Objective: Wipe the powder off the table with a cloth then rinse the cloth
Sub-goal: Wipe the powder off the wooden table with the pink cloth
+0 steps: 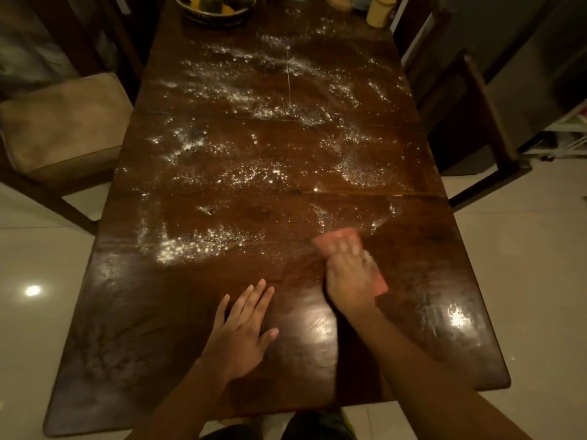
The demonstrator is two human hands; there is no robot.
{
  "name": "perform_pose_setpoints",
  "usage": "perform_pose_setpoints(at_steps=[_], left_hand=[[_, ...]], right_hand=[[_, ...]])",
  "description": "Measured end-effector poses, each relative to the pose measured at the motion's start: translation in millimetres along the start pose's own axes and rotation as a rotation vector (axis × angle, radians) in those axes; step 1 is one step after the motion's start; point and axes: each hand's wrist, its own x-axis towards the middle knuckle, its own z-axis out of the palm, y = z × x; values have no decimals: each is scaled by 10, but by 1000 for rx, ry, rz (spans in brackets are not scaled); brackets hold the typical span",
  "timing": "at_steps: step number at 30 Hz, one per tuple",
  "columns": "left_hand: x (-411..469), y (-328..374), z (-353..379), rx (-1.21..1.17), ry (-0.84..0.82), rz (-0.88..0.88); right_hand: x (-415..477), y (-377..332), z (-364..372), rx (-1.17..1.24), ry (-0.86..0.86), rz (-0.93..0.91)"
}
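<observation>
White powder (254, 173) lies scattered over the middle and far part of a dark wooden table (133, 328). My right hand (347, 277) presses flat on a pink cloth (338, 238) at the near right of the powder, blurred by motion. The cloth shows beyond the fingertips and beside the wrist. My left hand (243, 331) rests flat on the near part of the table with fingers spread, holding nothing. The near part of the table shows only faint smears.
A basket of fruit (219, 7) and a yellow container (379, 11) stand at the far end of the table. A cushioned chair (63, 122) is at the left, a dark wooden chair (470, 122) at the right. Pale tiled floor surrounds the table.
</observation>
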Motion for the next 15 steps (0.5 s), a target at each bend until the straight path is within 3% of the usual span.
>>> perform_pose_setpoints(at_steps=[2, 4, 6, 9, 11, 13, 15], left_hand=[[23, 122, -5, 4, 35, -62], [59, 269, -31, 1, 38, -121], [104, 429, -55, -6, 6, -175], [252, 681, -84, -36, -40, -237], [402, 862, -100, -49, -60, -260], [562, 1055, -126, -76, -83, -254], [718, 1229, -141, -80, -122, -247]], right_hand=[[-46, 19, 71, -55, -105, -394], [17, 318, -34, -85, -129, -603], [132, 749, -146, -131, -89, -539], [375, 1277, -329, -15, -60, 2], [520, 1290, -344, 77, -12, 247], [554, 1201, -306, 45, 3, 143], [541, 1272, -275, 1, -103, -269]])
